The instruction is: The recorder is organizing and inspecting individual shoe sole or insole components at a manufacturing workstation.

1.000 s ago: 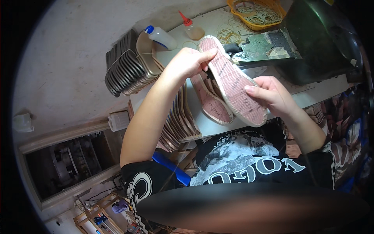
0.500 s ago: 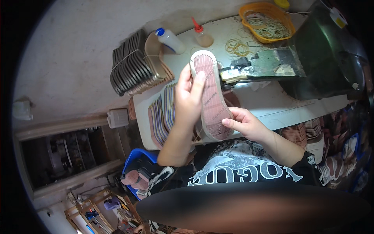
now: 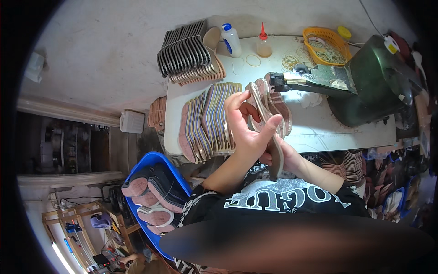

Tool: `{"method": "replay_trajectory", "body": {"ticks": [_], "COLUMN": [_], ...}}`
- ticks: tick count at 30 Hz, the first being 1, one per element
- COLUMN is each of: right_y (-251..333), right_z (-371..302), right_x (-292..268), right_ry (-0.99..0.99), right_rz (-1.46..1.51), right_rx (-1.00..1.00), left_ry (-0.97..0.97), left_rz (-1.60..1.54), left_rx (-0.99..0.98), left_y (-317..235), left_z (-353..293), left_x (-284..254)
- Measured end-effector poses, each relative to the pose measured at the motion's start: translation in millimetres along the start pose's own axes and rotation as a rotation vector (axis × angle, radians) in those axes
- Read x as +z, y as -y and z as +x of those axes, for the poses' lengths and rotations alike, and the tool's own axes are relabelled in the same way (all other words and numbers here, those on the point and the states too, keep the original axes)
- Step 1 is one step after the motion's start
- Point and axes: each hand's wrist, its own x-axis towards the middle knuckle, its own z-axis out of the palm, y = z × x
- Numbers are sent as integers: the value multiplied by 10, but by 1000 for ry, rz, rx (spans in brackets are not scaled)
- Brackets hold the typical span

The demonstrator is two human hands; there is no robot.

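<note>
A shoe insole [image 3: 276, 165] is turned edge-on between my hands, in front of my shirt, its grey-beige rim showing. My left hand [image 3: 248, 128] grips its middle, with curled fingers on one side and the thumb across the other. Lower down, my right hand [image 3: 289, 157] holds it from behind; part of that hand is hidden by the insole. Just beyond lie pink insoles [image 3: 284, 114] with pale stitched edges, beside the dark arm [image 3: 292, 81] of a green sewing machine [image 3: 372, 84]. Left of my hands stand rows of striped-edge insoles [image 3: 207, 121].
On the white table [image 3: 319, 141] are a strapped black bundle [image 3: 182, 50], a blue-capped bottle [image 3: 232, 42], a red-tipped bottle [image 3: 263, 45] and a yellow basket [image 3: 315, 33] of rubber bands. A blue crate [image 3: 157, 157] of soles stands at my left; stacked insoles [image 3: 351, 164] are at right.
The insole has turned from its pink face to its edge and come slightly right and down in the view. My view has shifted, showing more of the crate and the insoles by the machine.
</note>
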Motion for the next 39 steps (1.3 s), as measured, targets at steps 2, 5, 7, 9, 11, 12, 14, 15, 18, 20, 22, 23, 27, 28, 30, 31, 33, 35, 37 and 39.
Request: {"method": "replay_trajectory", "body": {"ticks": [2,5,7,9,11,12,14,15,18,20,22,23,27,28,30,31,33,35,37,39], "right_y": [-38,-65,-76,-25,29,79,236,340,547,630,639,638,670,671,679,685,696,670,672,671], "right_z": [14,13,17,-32,-68,-58,-112,-178,-283,-348,-419,-435,-514,-510,-528,-549,-570,-582,-595,-597], "right_x": [-41,-41,-30,97,178,176,223,300,643,680,696,696,639,604,513,487,472,393,390,407], "right_ry": [62,133,194,16,-160,-345,-480,-431,-376,-339,-372,-372,-396,-400,-362,-317,-318,-234,-228,-159], "right_rz": [63,146,262,-2,-259,-360,-494,-529,-646,-623,-599,-581,-455,-427,-367,-304,-286,-180,-182,-136], "right_rx": [37,104,161,73,-25,-185,-464,-580,-733,-691,-711,-712,-659,-666,-627,-584,-568,-523,-503,-491], "left_ry": [-19,-61,-97,-31,49,49,90,135,196,197,197,214,267,295,343,345,405,438,487,492], "left_rz": [89,170,145,-87,-316,-241,-82,12,119,101,75,105,99,99,50,43,85,62,24,-1], "left_rx": [107,198,171,16,-139,-25,88,71,219,209,203,236,298,309,302,302,311,298,268,257], "left_y": [-56,-89,-102,-250,-302,-280,-225,-230,-262,-275,-281,-276,-235,-232,-219,-226,-237,-279,-293,-296], "left_z": [-18,-54,-83,-86,-94,-92,-132,-168,-168,-195,-193,-189,-185,-174,-181,-185,-186,-178,-185,-205], "left_x": [-16,-31,-32,-33,-41,-44,-58,-71,-15,25,71,69,114,118,125,120,103,127,128,135]}}
